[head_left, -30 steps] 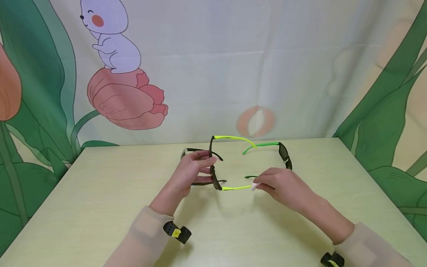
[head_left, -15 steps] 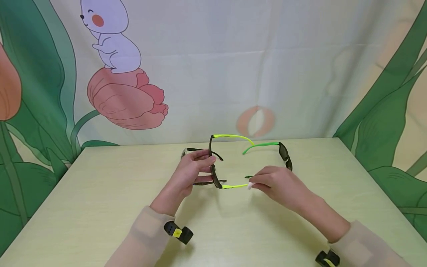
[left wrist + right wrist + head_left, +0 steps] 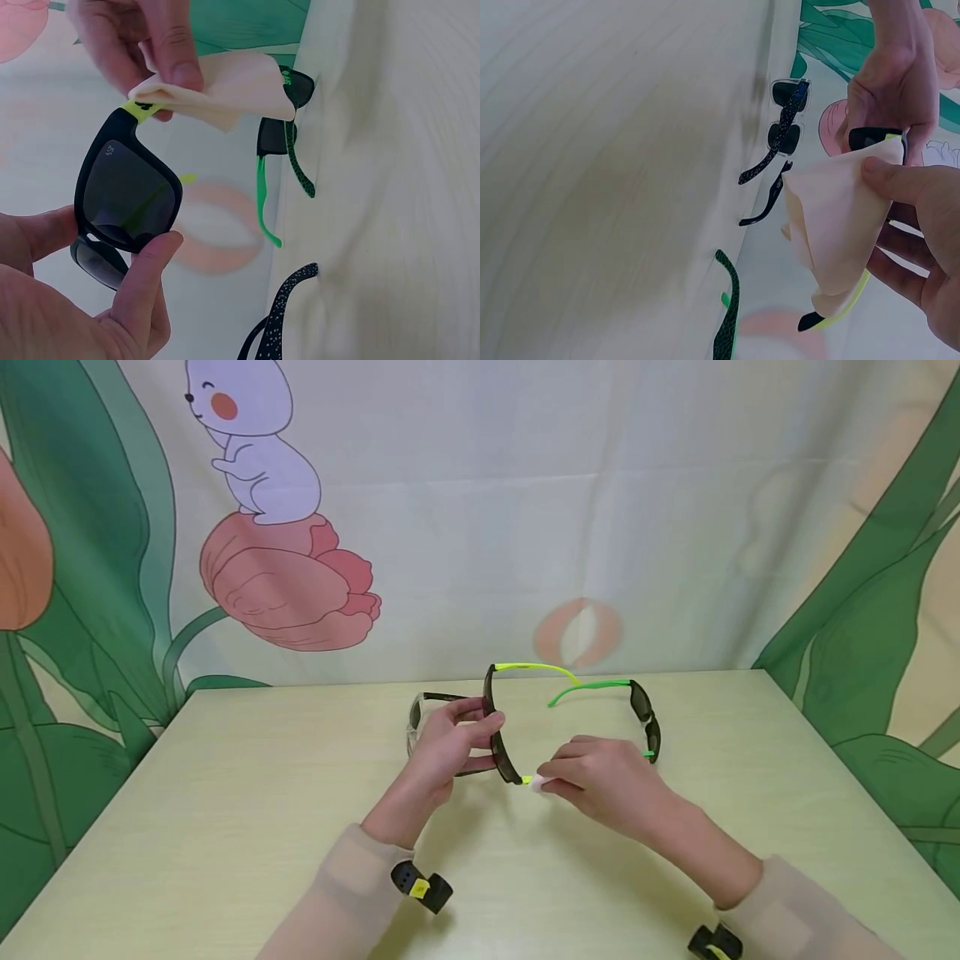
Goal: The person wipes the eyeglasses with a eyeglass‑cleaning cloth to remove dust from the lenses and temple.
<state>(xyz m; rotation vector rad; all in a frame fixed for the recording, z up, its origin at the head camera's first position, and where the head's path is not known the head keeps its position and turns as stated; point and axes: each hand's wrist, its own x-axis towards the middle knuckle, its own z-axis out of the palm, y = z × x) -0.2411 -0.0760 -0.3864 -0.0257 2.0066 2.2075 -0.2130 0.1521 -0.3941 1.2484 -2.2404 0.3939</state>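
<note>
Clear-framed sunglasses (image 3: pixel 415 716) on table (image 3: pixel 225 818), partly behind left hand (image 3: pixel 452 745); green-templed sunglasses (image 3: pixel 641 702), partly blocked by right hand (image 3: pixel 606 785). Yellow-templed sunglasses (image 3: pixel 129 196) held above table, lenses facing left, temples extending right, front running near-to-far. Left hand grips front; right hand pinches cloth (image 3: pixel 247 86) round near temple.

Green-templed sunglasses (image 3: pixel 641 702), clear-framed sunglasses (image 3: pixel 415 715) on pale table (image 3: pixel 225 827). Behind: printed backdrop (image 3: pixel 465 543), cartoon animal (image 3: pixel 273 477) atop pink flower (image 3: pixel 281 585).

From across the room I saw a pale beige left sleeve (image 3: pixel 341 893) and matching right sleeve (image 3: pixel 791 910); a blocky black left device (image 3: pixel 437 894) and right device (image 3: pixel 727 939) showed yellow patches (image 3: pixel 419 888) by the cuffs (image 3: pixel 370 846).
</note>
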